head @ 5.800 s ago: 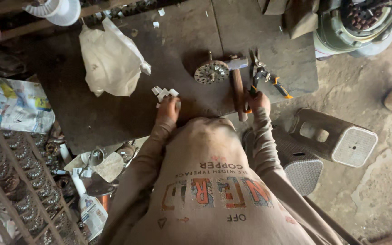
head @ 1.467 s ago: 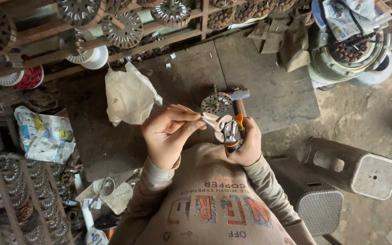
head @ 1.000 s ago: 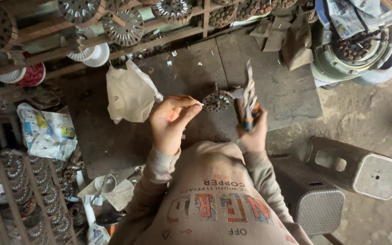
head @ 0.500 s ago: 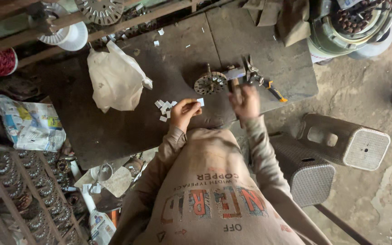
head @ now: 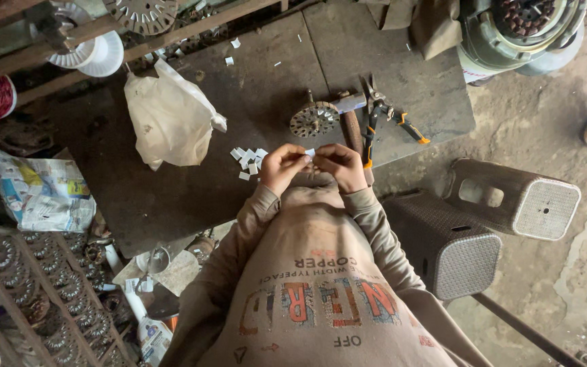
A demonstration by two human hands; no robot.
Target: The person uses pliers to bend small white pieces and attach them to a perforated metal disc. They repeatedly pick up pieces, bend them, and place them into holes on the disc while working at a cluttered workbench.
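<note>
Head view looks straight down, and we see both of our hands meeting over the near edge of the dark worktop (head: 171, 197). Our left hand (head: 281, 168) and our right hand (head: 340, 166) pinch one small white paper slip (head: 310, 153) between them. Each grip is closed on the slip, fingertips pressed together, one from each side. The slip sits right in the middle, so neither hand is nearer than the other.

Just to the left of our left hand lies a little pile of white slips (head: 247, 159) on the worktop, close to the near edge. That hand is the nearer one to the pile.

Past our fingers, toward the far edge, lies a round toothed metal core (head: 314, 119) (it looks like part of a motor). It is near our hands but not touching them. A hammer (head: 351, 126) lies beside it, with its long handle pointing back toward our right hand. Pliers with orange handles (head: 392, 119) lie just right of the hammer. A crumpled pale bag (head: 171, 119) sits well apart, toward the left side of the worktop.
</note>
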